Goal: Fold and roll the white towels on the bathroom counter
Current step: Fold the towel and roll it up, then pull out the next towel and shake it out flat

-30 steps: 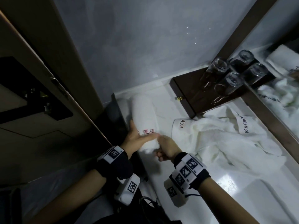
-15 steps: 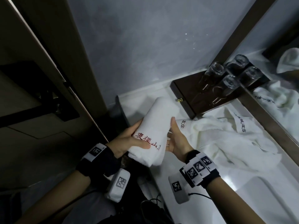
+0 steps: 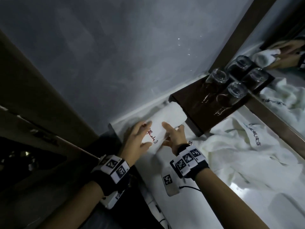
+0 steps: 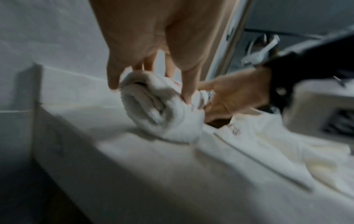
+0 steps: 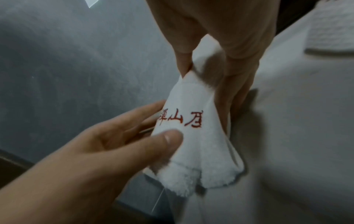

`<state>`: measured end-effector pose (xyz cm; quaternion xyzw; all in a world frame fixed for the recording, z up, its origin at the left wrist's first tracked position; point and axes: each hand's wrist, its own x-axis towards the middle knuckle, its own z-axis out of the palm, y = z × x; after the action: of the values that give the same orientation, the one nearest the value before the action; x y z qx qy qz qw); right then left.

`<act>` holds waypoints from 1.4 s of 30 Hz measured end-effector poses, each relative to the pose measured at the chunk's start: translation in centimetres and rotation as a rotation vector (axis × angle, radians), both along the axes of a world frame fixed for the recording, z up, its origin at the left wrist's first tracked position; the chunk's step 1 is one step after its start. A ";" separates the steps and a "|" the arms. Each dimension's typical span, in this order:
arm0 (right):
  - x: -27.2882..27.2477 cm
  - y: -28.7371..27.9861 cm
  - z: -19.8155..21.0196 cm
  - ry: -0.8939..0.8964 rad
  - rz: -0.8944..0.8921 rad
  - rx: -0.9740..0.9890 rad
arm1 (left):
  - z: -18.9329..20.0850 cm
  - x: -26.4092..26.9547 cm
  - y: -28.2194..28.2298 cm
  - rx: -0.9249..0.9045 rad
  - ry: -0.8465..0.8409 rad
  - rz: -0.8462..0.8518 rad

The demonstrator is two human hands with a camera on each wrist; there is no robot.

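Observation:
A rolled white towel (image 3: 168, 119) with red embroidered characters lies lengthwise at the counter's back left corner, its far end against the dark wooden tray (image 3: 194, 104). My left hand (image 3: 140, 138) grips the roll's near end, thumb on top and fingers round its left side. The left wrist view shows that spiral end (image 4: 159, 109) low on the white counter (image 4: 134, 174). My right hand (image 3: 173, 134) holds the roll's right side with the thumb over it. In the right wrist view its fingers (image 5: 229, 84) pinch the rolled towel (image 5: 193, 136).
A heap of loose white towels (image 3: 239, 146) covers the counter to the right. Upturned glasses (image 3: 217, 76) stand on the tray, beside the mirror (image 3: 288, 66). A grey wall closes the back and a dark drop runs along the counter's left edge (image 3: 115, 134).
Half a second ago both hands held the roll up in the air; now it is further back and lower, by the wall and the tray.

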<state>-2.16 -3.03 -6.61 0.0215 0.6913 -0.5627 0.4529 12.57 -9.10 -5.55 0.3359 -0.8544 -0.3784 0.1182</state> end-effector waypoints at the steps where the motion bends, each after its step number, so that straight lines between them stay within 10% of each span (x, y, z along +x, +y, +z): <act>1: -0.3 -0.8 -0.2 0.006 -0.023 -0.001 | -0.3 0.2 0.1 -0.145 -0.021 -0.024; 5: -1.4 -3.6 -0.8 0.058 -0.083 0.033 | -1.7 1.2 1.0 -0.403 -0.080 -0.222; 13: -3.6 -3.9 -0.3 0.468 0.279 0.307 | -2.5 0.2 0.3 -0.214 -0.192 -0.191; 29: -8.0 14.0 2.0 1.250 0.557 0.322 | -2.9 -5.9 6.0 -0.238 -0.284 -0.290; 35: -9.1 16.9 2.1 1.308 0.746 0.634 | -2.8 -11.7 10.5 -0.162 -0.288 -0.379; 42: -9.9 17.6 1.8 1.234 0.727 0.498 | -2.6 -15.4 11.7 -0.272 -0.421 -0.348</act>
<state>-12.02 14.53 -4.79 -0.4251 0.8894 -0.1153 0.1226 -2.87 2.58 -8.11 0.2368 -0.9476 -0.1971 -0.0843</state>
